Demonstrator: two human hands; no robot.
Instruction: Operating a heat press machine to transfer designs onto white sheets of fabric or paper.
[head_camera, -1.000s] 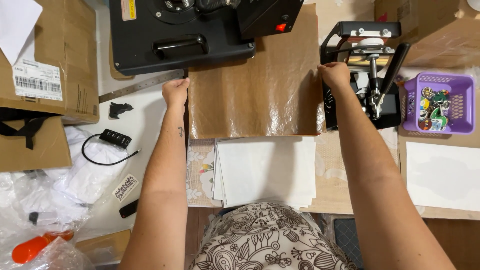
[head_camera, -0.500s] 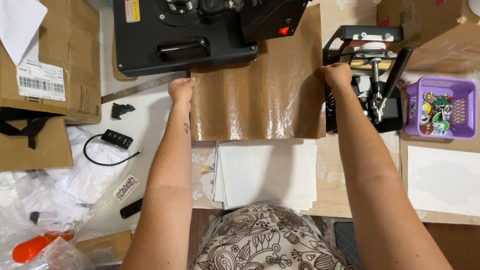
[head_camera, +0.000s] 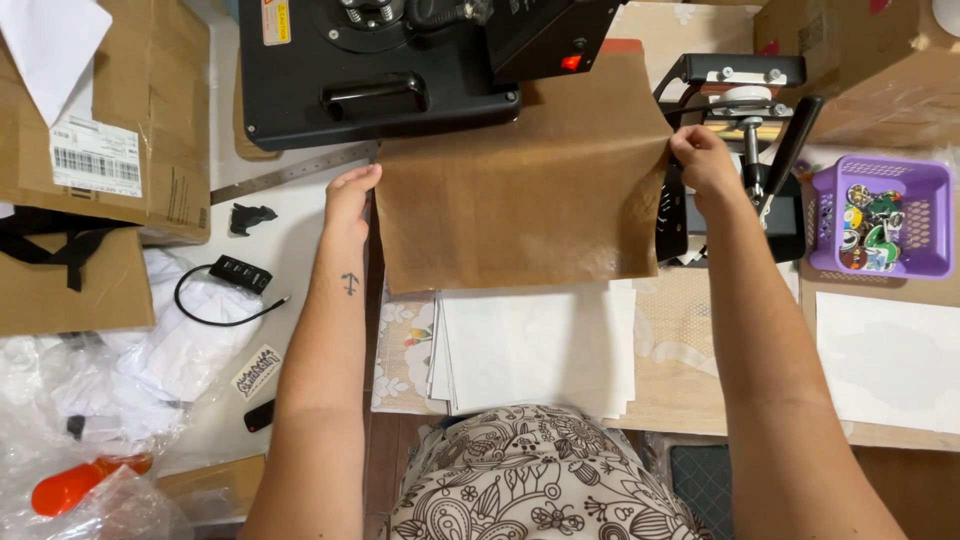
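A large brown sheet (head_camera: 520, 190) lies stretched in front of a black heat press (head_camera: 400, 60), its far edge under the press's raised upper part. My left hand (head_camera: 352, 195) grips the sheet's left edge. My right hand (head_camera: 703, 160) pinches its right edge. Below the sheet, close to my body, sits a stack of white sheets (head_camera: 530, 345) on a floral cloth.
A smaller black press with a lever (head_camera: 760, 150) stands right of my right hand. A purple basket (head_camera: 930, 230) of small items is far right. Cardboard boxes (head_camera: 100, 110), a metal ruler (head_camera: 290, 173), a black cable hub (head_camera: 235, 272) and plastic bags (head_camera: 90, 400) fill the left.
Both hands have drawn the brown sheet's side edges slightly toward me, and the view has shifted a little.
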